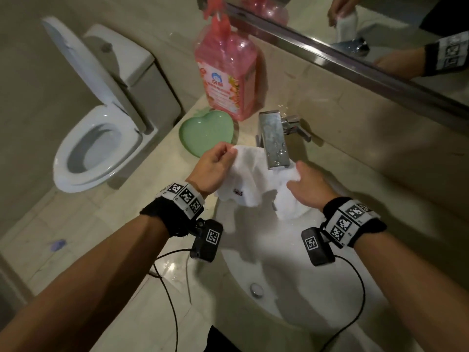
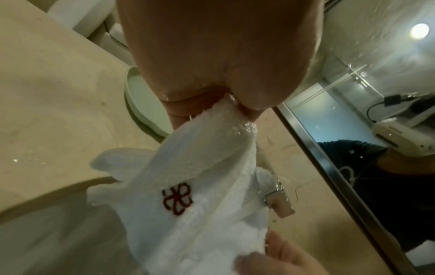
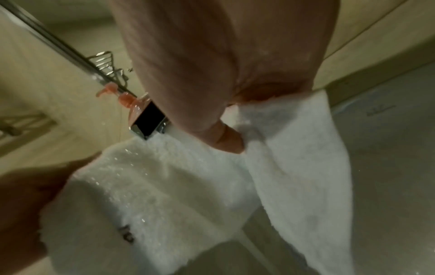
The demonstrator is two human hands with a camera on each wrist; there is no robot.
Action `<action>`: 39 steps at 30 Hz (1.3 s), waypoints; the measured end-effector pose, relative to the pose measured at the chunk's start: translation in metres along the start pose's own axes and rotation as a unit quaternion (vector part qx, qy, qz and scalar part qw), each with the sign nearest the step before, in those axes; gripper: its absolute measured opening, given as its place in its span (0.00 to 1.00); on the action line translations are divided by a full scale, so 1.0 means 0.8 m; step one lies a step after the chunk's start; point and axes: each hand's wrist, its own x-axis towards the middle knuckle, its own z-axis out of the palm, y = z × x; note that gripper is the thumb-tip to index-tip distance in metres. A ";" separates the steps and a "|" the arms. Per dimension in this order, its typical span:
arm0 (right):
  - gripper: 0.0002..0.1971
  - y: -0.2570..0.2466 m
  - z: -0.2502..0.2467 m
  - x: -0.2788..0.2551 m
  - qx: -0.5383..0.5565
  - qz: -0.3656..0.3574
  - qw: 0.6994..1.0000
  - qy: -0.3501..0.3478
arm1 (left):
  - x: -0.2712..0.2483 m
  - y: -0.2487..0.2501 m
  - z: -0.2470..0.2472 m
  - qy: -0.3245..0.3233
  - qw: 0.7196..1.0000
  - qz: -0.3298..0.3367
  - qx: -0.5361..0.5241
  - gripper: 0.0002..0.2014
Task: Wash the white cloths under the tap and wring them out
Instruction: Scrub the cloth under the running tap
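A wet white cloth (image 1: pixel 256 179) with a small dark red embroidered mark (image 2: pixel 177 199) hangs stretched between both hands under the chrome tap (image 1: pixel 272 141), above the white basin (image 1: pixel 291 288). My left hand (image 1: pixel 215 168) pinches its upper left corner (image 2: pixel 223 106). My right hand (image 1: pixel 307 186) grips the right end of the white cloth (image 3: pixel 294 148), which droops down into the basin. Water beads shine on the cloth. I cannot tell whether water runs from the spout.
A pink soap pump bottle (image 1: pixel 228 74) and a green heart-shaped dish (image 1: pixel 206 130) stand on the beige counter (image 1: pixel 177 288) left of the tap. A mirror (image 1: pixel 380 29) lines the back wall. A toilet (image 1: pixel 99 138) with raised lid stands at left. Cables hang over the basin rim.
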 end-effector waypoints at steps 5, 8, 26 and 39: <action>0.11 0.013 0.009 0.013 0.030 0.003 0.999 0.040 | -0.008 -0.005 -0.019 0.034 0.999 -0.017 -0.018 0.11; 0.17 0.012 0.008 0.016 0.150 0.019 0.987 0.056 | -0.012 -0.008 -0.022 0.064 0.996 -0.045 -0.031 0.11; 0.22 0.010 0.026 -0.008 0.150 -0.105 0.983 -0.006 | 0.005 -0.002 0.100 -0.124 0.969 -0.096 0.189 0.18; 0.20 0.011 0.003 -0.001 0.055 -0.032 0.997 0.049 | 0.039 -0.004 0.088 -0.113 0.958 -0.078 0.254 0.13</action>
